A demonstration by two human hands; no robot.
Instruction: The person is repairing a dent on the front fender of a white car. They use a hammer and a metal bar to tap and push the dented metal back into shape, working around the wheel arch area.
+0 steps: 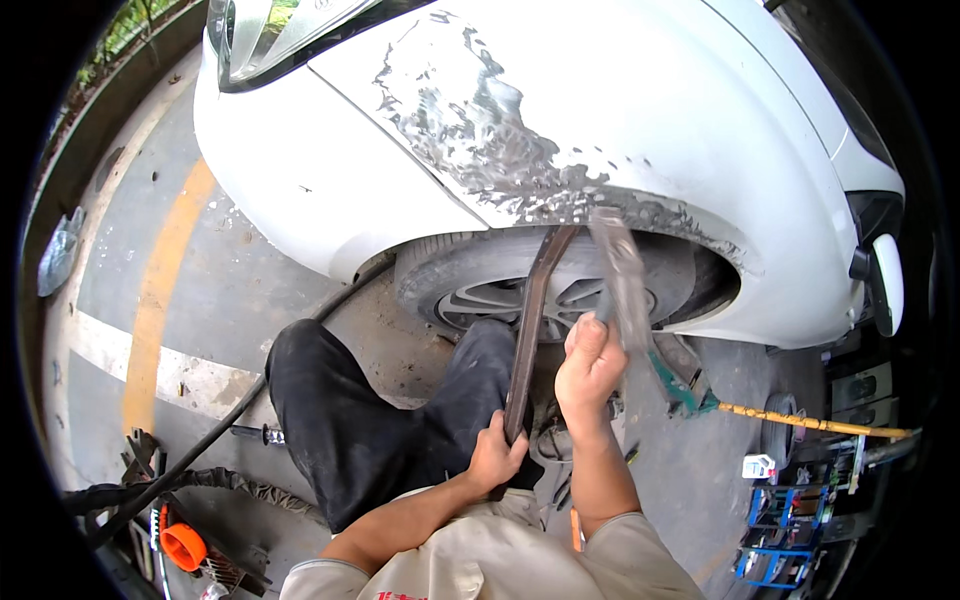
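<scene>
Little room at the wheel arch (640, 215): the tyre (470, 262) fills most of the opening, leaving only a narrow dark slot under the scraped fender lip. The long flat bar (530, 320) in the left hand (497, 458) and the blurred hammer (622, 280) in the right hand (590, 368) stand close together there, with a thin gap between them. The raised knee (330, 395) blocks the left. Hoses (215, 430) cross the floor; open concrete (230, 280) lies beyond them.
</scene>
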